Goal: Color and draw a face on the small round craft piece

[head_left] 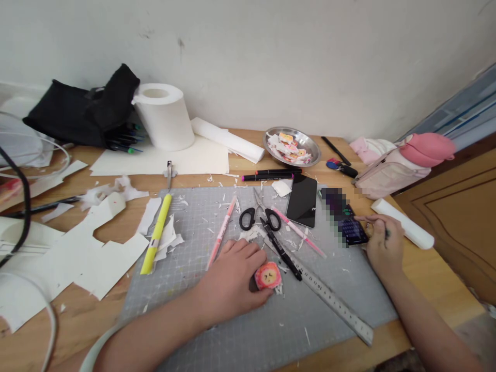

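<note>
My left hand (236,276) rests on the grey cutting mat (186,315). Its thumb and fingertips lie around the left side of a small pink-and-red block with a drawn face (267,276). At the right, my right hand (385,248) is over a lit phone (352,231), index finger stretched to the screen and the others bent. Part of that phone is blurred out. Between the hands are black-handled scissors (256,213), a black pen (281,249), a steel ruler (337,299) and two pink pens, one of them (298,231) right of the scissors.
A yellow utility knife (157,235) lies on the mat's left side among paper scraps. Behind stand a paper roll (165,121) and a metal bowl (292,146) of painted scraps. A dark phone (302,200), a pink bag (391,170) and cut paper sheets (89,258) surround the mat.
</note>
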Demonstrator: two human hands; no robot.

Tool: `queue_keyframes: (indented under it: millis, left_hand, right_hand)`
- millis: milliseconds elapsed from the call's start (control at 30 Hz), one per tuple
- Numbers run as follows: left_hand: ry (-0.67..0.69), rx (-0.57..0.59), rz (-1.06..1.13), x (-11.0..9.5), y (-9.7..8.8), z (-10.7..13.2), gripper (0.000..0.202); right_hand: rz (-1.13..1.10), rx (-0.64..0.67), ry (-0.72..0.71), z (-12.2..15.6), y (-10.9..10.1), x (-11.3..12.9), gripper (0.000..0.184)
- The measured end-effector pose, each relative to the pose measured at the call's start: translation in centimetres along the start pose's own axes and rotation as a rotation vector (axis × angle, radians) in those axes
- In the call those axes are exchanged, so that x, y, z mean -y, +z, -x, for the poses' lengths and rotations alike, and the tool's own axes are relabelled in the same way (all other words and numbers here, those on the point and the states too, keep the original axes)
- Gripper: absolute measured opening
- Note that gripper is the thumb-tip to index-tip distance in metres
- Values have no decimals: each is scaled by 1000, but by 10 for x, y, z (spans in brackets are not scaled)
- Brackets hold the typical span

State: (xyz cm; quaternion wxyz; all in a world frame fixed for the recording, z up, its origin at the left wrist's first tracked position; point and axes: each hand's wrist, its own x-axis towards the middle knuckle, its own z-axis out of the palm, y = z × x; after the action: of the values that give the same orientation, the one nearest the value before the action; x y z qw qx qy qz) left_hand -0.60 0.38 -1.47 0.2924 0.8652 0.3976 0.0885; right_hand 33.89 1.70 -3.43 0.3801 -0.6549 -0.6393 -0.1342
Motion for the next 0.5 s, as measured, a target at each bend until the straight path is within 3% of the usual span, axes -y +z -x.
queue_keyframes:
  millis: [233, 500]
  left_hand:
    - [4, -14, 4, 1, 1, -1, 21]
    - [-4, 8, 6, -1, 0, -1, 20]
  right_hand:
    - [52, 63, -9, -2, 2, -3, 34]
    - [-49, 207, -192, 1, 1, -5, 34]
